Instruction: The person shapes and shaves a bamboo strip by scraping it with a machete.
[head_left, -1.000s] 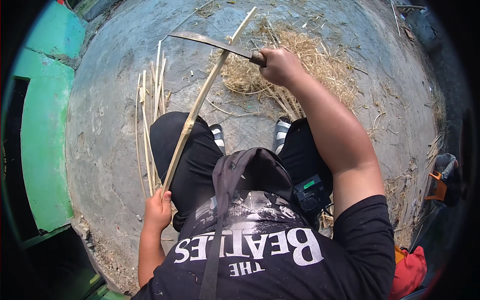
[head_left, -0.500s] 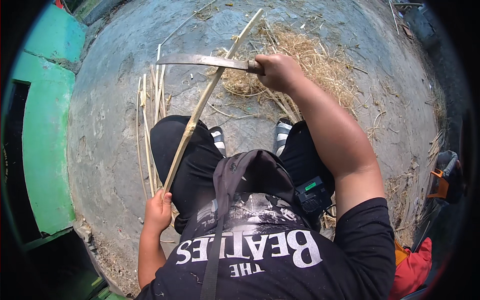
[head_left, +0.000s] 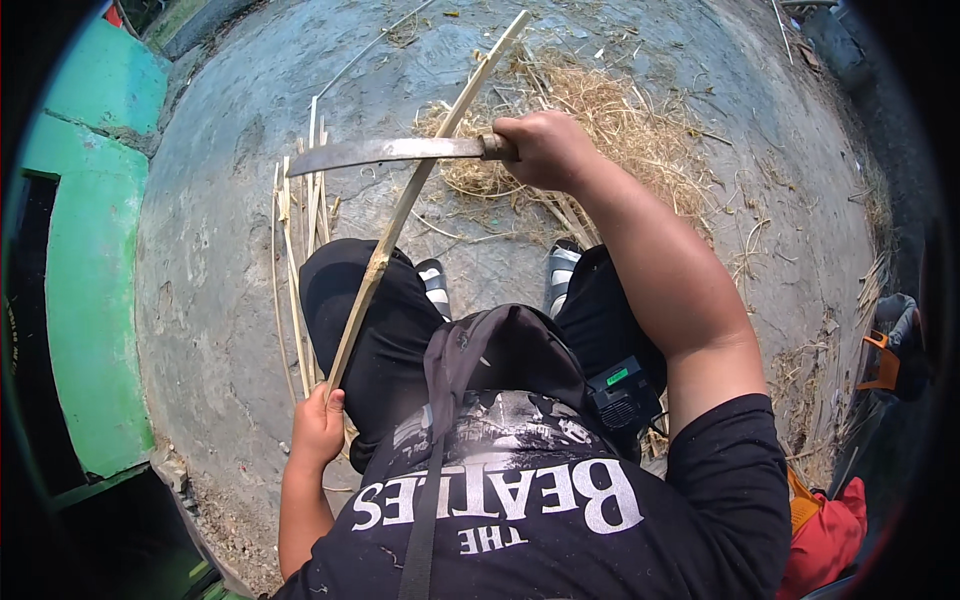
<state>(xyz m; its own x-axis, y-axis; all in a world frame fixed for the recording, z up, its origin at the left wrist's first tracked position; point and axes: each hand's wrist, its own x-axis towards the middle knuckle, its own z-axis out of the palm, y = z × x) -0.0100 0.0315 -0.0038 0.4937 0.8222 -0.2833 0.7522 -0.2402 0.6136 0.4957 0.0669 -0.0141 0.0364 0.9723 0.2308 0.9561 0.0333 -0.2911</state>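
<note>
My left hand (head_left: 318, 428) grips the near end of a long pale bamboo strip (head_left: 400, 220), which slants up and away over my left knee to the far middle of the view. My right hand (head_left: 545, 150) is closed on the handle of a long curved knife (head_left: 385, 151). Its grey blade points left and lies across the strip, touching it about midway along.
A bundle of thin cut strips (head_left: 298, 240) lies on the concrete ground (head_left: 200, 280) left of my legs. A heap of straw-like shavings (head_left: 600, 120) sits ahead of my sandalled feet. A green wall (head_left: 90, 300) runs along the left. Red cloth (head_left: 825, 530) lies at lower right.
My right hand has brought the knife down and toward me along the strip, the blade turning more level. My left hand has kept its hold on the strip's near end.
</note>
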